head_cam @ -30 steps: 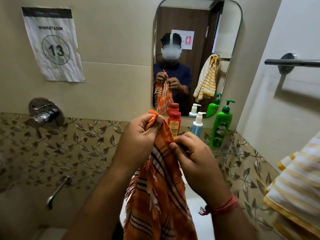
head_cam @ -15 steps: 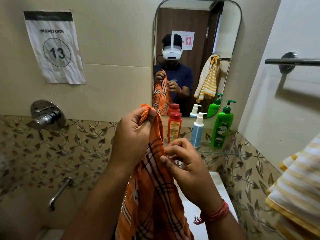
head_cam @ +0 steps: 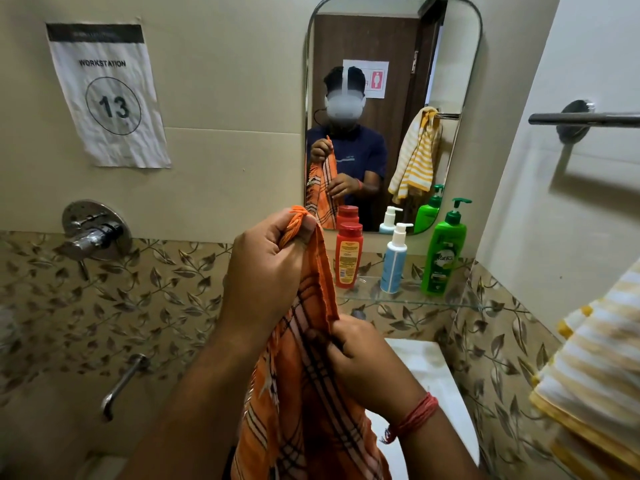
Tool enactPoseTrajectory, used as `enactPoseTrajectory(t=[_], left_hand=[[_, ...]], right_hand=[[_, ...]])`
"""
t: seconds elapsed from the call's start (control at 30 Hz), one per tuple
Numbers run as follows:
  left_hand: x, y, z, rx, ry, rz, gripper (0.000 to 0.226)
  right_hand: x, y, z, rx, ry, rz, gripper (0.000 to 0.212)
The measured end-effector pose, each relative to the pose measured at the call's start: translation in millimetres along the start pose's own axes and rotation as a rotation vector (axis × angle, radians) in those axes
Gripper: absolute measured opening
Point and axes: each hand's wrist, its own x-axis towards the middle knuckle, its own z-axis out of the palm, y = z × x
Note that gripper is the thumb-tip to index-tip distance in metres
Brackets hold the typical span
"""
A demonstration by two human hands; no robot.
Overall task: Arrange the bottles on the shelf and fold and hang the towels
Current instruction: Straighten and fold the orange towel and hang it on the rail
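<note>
An orange checked towel (head_cam: 304, 403) hangs in front of me. My left hand (head_cam: 266, 268) pinches its top corner high up. My right hand (head_cam: 363, 355) grips the towel's edge lower down, with a red thread around the wrist. Three bottles stand upright on the glass shelf (head_cam: 460, 304) under the mirror: a red bottle (head_cam: 348, 256), a blue pump bottle (head_cam: 394, 259) and a green pump bottle (head_cam: 443, 254). A yellow-striped white towel (head_cam: 595, 368) hangs at the right edge of the view.
A bare metal towel bar (head_cam: 585, 118) is fixed to the right wall. The mirror (head_cam: 443, 57) shows me and the towels. A wall tap valve (head_cam: 93, 233) and spout (head_cam: 121, 386) are on the left. A white cistern top (head_cam: 433, 372) lies below the shelf.
My left hand has risen a little with the towel corner. My right hand has slid down along the towel's edge, away from the left hand.
</note>
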Motion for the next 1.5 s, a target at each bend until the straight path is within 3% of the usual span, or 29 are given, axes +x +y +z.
enactPoseTrajectory(t=[0.27,0.47,0.6,0.83,0.93,1.1,1.3,1.5], left_hand=[[-0.9,3.6,-1.2,0.014,0.165,0.006,0.03],[6.1,6.3,-6.0,0.096,0.238,0.043,0.031],[6.1,5.2,-7.2,0.093,0.254,0.05,0.031],[4.7,5.1,-10.8,0.09,0.264,0.043,0.036],[4.7,4.0,-14.1,0.107,0.314,0.056,0.032],[7.4,-1.8,-21.2,0.11,0.372,0.033,0.023],[10.2,-6.2,-27.9,0.13,0.387,0.038,0.036],[13.1,-8.7,-32.5,0.15,0.433,0.063,0.044]], right_hand=[[-4.2,31.9,1.6,-0.135,-0.18,0.14,0.022],[-11.5,49.8,14.8,-0.14,-0.217,0.183,0.026],[-17.8,64.0,26.3,-0.056,-0.141,0.197,0.029],[-26.8,87.1,42.6,0.239,0.131,0.22,0.024],[-29.6,87.2,40.7,0.329,0.18,0.157,0.031],[-32.9,90.2,33.1,0.304,0.216,0.15,0.025],[-39.2,96.2,23.1,0.121,0.299,0.064,0.02],[-43.7,95.0,20.6,0.162,0.461,0.002,0.024]])
